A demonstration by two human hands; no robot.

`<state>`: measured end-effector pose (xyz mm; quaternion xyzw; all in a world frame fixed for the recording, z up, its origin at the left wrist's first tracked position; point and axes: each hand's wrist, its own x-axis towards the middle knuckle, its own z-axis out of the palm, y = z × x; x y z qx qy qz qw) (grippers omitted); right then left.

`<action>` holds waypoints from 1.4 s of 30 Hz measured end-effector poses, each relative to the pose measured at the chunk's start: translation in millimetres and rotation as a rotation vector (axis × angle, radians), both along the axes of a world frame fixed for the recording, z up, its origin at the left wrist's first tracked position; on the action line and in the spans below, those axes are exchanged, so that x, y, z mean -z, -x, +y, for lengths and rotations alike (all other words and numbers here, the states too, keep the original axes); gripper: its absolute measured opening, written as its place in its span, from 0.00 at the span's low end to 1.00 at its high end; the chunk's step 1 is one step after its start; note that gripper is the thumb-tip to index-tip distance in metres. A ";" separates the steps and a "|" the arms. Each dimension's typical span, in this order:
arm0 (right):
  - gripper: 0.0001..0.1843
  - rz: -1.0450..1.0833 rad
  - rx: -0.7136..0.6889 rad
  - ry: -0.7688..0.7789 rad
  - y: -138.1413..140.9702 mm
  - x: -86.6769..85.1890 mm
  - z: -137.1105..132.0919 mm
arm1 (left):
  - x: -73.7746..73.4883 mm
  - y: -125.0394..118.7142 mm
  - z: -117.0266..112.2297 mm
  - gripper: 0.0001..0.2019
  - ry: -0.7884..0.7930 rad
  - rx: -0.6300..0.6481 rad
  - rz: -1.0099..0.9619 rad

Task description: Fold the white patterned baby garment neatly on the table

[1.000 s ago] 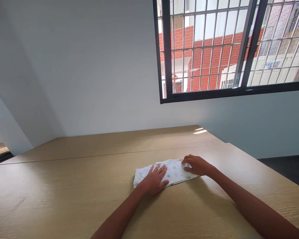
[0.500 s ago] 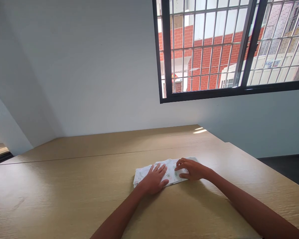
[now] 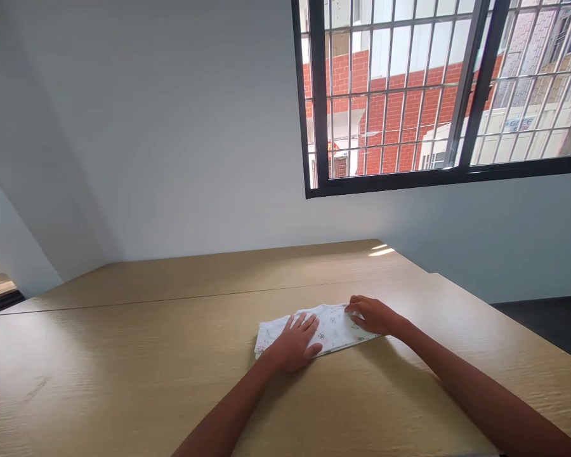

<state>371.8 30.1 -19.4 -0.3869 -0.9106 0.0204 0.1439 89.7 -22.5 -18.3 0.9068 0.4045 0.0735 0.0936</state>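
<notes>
A folded white cloth (image 3: 335, 327) with a small print of flowers or figures lies on the wooden table, long side running left to right. Across its left half, my left hand (image 3: 292, 346) rests flat, palm down, fingers spread. My right hand (image 3: 374, 315) is at the right end, fingers bent and thumb drawn in close to them against the fabric. The cloth's right end is partly covered by that hand, so how much fabric is pinched is hard to see.
The pale wooden table (image 3: 124, 362) spreads wide around the cloth, with a seam (image 3: 171, 299) across its far part. Behind it rises a grey-white wall (image 3: 195, 158) with a barred, dark-framed window (image 3: 390, 179). A dark floor (image 3: 552, 320) shows past the table's right edge.
My right hand has moved right along the cloth, its fingers drawing closer together and uncovering more of the print. My left hand has stayed in place.
</notes>
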 end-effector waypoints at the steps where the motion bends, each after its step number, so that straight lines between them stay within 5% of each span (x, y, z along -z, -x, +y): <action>1: 0.07 0.009 -0.023 0.001 4.9 -0.1 -4.2 | 0.2 0.1 -0.2 0.25 -0.001 0.002 0.000; 9: 0.10 0.066 -0.256 0.090 26.5 -2.3 -20.9 | 0.1 1.1 -1.5 0.25 0.005 0.001 0.022; 21: 0.07 0.060 -0.016 0.070 -9.8 -0.7 10.1 | -6.2 -1.5 -4.5 0.25 0.028 -0.017 0.035; 32: 0.09 0.123 -0.275 0.101 25.4 -2.4 -19.3 | -2.8 0.2 -3.3 0.25 0.022 -0.008 0.017; 42: 0.06 0.123 -0.087 0.117 -7.7 -0.2 7.6 | -1.1 -0.2 -1.0 0.25 0.000 -0.004 -0.002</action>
